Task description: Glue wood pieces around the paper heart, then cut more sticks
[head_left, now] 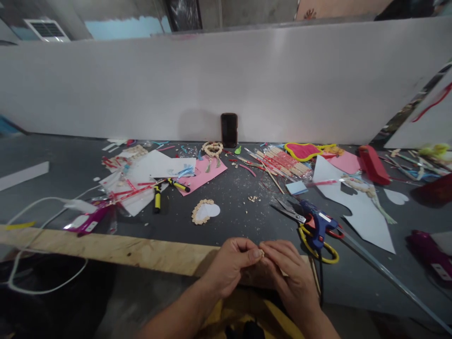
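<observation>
Nearest, just in front of the yellow clothing [243,313]: left hand [229,266] with thumb and fingers closed on a small beige piece [262,253], and right hand [294,273] with fingertips drawn together and touching the left ones. Cannot tell whether also clamped on the piece, since mostly hidden by fingers. Held above the near edge of the dark counter [169,228], close to its bare wooden strip [155,255].

Beyond the hands, lying flat: a white paper shape partly bordered with beige beads [202,212], and to its right a small heap of loose beads [253,199]. Farther right, scissors [291,211] with opened blades, close beside a blue glue gun [319,223]. Past these, cut white paper [372,216] and a red object [374,165].

To the left, yellow-and-black pliers [157,198] near white sheets [158,165] and pink paper [209,173], then a purple tool [90,219] beside a white cable [52,202]. At the back, a beaded ring with tassels [213,149], a packet of wooden sticks [282,160], and a phone [229,130] upright against the white partition [141,89].
</observation>
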Motion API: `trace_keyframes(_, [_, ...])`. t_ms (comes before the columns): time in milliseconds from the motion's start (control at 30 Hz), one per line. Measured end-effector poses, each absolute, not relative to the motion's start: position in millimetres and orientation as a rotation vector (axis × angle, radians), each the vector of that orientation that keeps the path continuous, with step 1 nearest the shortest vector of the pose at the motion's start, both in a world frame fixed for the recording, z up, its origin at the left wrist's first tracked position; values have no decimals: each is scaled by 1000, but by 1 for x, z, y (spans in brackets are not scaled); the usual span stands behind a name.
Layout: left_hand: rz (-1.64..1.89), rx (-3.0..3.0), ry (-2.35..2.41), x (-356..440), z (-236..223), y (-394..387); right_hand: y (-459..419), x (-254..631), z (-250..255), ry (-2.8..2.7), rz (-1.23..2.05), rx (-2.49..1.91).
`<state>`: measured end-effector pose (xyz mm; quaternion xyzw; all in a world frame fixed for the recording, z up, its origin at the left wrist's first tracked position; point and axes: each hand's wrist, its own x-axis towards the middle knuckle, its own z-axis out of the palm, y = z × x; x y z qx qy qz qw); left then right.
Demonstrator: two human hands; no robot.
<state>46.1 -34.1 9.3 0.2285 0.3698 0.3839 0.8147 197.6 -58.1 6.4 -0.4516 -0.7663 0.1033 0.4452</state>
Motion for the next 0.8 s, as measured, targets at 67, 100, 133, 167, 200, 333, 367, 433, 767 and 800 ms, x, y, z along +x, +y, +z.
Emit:
trace_keyframes(67, [789,502,810,46,10,-34,-59,199,5,-1878,336,-1140])
trace_keyframes(100, [771,505,815,46,10,-34,-59,199,5,-1869,360,-1142])
trace_keyframes(133, [753,502,817,46,10,-34,-60,200,6,-1863,385,-1137])
trace_keyframes(167, [738,499,814,46,10,-34,-60,200,7,-1859,413,-1126])
trace_keyframes(200, [728,495,807,46,10,-34,-61,201,8,-1856,444,-1112])
trace_keyframes(333, [724,507,781,44,8,-35,-61,200,13,-1771,578,-1119])
trace_keyframes(367, [720,511,772,44,7,-35,-61,200,14,-1740,613,-1135])
trace_keyframes(433, [695,509,739,43,6,-36,-62,198,14,-1694,684,-1151])
trace_keyframes(767, [681,402,665,44,9,-41,-65,194,11,-1595,875,-1043])
trace_keyframes(800, [693,396,660,45,9,-42,-65,194,11,-1591,876,-1030])
